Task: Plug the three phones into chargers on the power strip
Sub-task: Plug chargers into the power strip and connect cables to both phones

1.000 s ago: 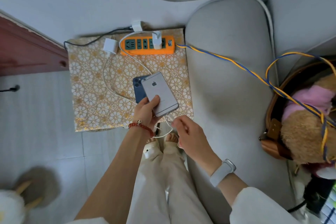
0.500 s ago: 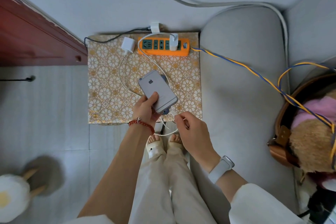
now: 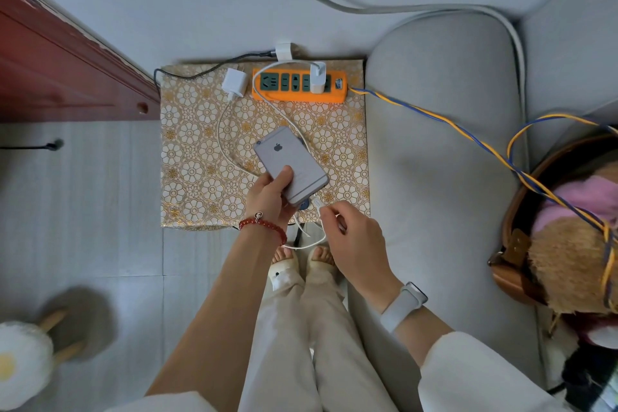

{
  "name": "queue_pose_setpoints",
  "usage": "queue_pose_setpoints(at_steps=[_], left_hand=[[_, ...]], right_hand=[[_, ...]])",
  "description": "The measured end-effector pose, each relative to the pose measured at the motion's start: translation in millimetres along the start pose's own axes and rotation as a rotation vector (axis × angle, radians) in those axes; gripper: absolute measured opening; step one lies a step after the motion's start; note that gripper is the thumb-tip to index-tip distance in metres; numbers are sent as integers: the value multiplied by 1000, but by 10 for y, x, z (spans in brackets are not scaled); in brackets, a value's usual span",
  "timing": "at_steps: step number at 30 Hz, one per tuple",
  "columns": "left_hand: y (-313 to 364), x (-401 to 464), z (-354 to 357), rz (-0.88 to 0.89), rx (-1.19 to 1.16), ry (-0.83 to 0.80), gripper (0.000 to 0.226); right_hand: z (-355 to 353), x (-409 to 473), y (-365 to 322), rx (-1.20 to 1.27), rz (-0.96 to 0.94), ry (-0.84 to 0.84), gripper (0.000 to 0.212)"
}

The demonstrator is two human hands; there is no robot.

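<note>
the left hand [image 3: 267, 197] grips a grey phone [image 3: 290, 164] above the patterned table [image 3: 187, 157]; the right hand [image 3: 347, 231] has its fingers pinched on a white cable [image 3: 317, 207], its tip just beside the phone's port, not yet in. one charger [image 3: 317, 77] sits in the power strip [image 3: 299, 95]; another charger [image 3: 234, 83] lies unplugged beside it.

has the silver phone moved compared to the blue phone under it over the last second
Yes. The silver phone in the left hand now covers nearly all of the blue phone, which showed at its left edge a second ago.
</note>
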State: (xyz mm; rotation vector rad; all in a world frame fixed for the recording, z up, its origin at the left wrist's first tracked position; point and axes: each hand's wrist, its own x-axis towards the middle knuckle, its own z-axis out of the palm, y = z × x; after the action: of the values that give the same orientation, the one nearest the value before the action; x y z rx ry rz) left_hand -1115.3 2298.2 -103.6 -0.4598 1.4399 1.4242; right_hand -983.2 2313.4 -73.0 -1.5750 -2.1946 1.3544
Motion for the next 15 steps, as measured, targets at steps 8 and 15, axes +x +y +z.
queue_pose_setpoints(at_steps=[8, 15], left_hand=[[-36, 12, 2, 33, 104, 16, 3], [-152, -24, 4, 69, 253, -7, 17]], right_hand=[[14, 12, -13, -9, 40, 8, 23], [160, -102, 102, -30, 131, -27, 22]])
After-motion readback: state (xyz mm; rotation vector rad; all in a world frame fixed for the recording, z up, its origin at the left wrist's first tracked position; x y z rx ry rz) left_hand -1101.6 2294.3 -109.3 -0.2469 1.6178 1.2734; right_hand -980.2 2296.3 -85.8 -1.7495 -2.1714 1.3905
